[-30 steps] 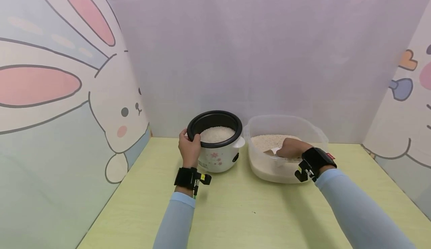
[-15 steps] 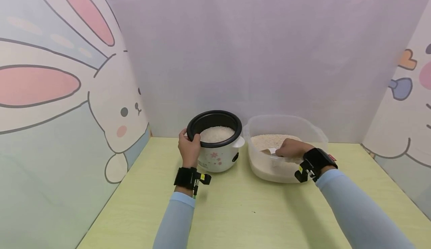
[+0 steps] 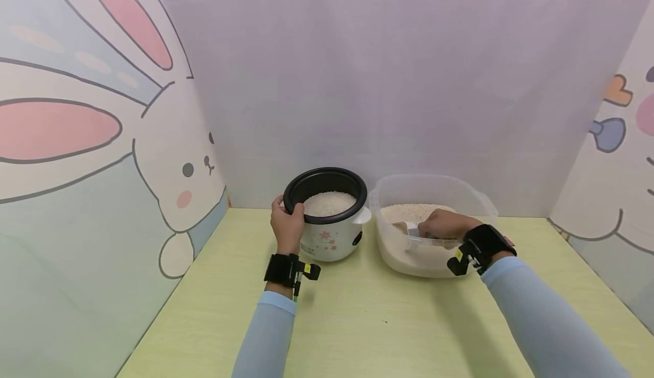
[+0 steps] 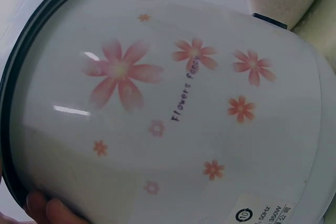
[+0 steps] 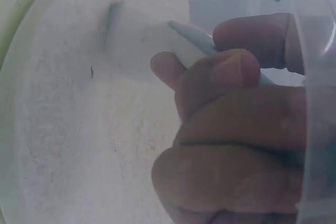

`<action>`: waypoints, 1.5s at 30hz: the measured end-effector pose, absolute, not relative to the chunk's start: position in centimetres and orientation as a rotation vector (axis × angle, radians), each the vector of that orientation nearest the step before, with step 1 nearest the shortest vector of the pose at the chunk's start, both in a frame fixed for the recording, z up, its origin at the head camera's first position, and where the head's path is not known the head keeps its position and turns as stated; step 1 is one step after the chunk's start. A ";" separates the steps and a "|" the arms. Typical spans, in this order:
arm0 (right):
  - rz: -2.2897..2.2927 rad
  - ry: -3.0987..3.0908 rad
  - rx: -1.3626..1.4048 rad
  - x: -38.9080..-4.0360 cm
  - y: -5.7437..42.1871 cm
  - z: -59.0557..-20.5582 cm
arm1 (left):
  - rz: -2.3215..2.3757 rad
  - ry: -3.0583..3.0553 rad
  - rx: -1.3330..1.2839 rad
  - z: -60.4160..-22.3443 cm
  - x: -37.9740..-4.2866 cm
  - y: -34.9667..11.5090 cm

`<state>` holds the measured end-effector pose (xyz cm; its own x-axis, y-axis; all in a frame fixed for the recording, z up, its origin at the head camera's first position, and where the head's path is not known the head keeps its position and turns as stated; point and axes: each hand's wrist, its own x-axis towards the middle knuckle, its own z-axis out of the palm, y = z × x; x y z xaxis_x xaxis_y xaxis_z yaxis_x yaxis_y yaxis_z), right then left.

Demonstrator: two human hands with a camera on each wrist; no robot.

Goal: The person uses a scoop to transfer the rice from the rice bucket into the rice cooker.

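Observation:
A white rice cooker (image 3: 327, 244) with pink flowers stands in the middle, its black inner pot (image 3: 327, 176) uncovered. White rice (image 3: 329, 203) lies in the pot. My left hand (image 3: 288, 227) grips the pot's rim at the left; only some of its fingertips show in the left wrist view. To the right is a clear plastic container (image 3: 431, 183) of rice (image 3: 406, 212). My right hand (image 3: 441, 225) reaches into it and holds a white scoop (image 3: 411, 229) with rice heaped on it. Through the container wall, the right wrist view shows curled fingers (image 5: 231, 119) around the scoop's handle.
The cooker and the container stand close together on a light green table (image 3: 347, 332). Behind them hangs a pale curtain (image 3: 378, 83). A rabbit-printed panel (image 3: 76, 242) borders the left side and another printed panel (image 3: 608, 179) the right.
My right hand has raised the scoop slightly in the container, and more of the scoop and its rice shows. My left hand and the cooker have stayed in place.

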<state>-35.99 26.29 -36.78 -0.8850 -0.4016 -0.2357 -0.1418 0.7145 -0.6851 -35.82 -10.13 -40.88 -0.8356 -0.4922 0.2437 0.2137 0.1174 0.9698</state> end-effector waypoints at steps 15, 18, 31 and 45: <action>-1.288 2.241 -0.299 -36.6 27.8 -36.6 | -1.772 -1.886 0.264 -40.8 -35.8 -10.1; -1.324 2.210 -0.314 -36.6 28.1 -36.6 | -1.770 -1.887 0.260 -40.8 -35.8 -10.1; -1.636 2.042 -0.218 -36.5 28.6 -36.6 | -1.769 -1.889 0.268 -40.8 -35.8 -10.2; -1.928 1.928 -0.173 -35.8 28.9 -35.8 | -1.757 -1.893 0.272 -40.8 -35.8 -10.1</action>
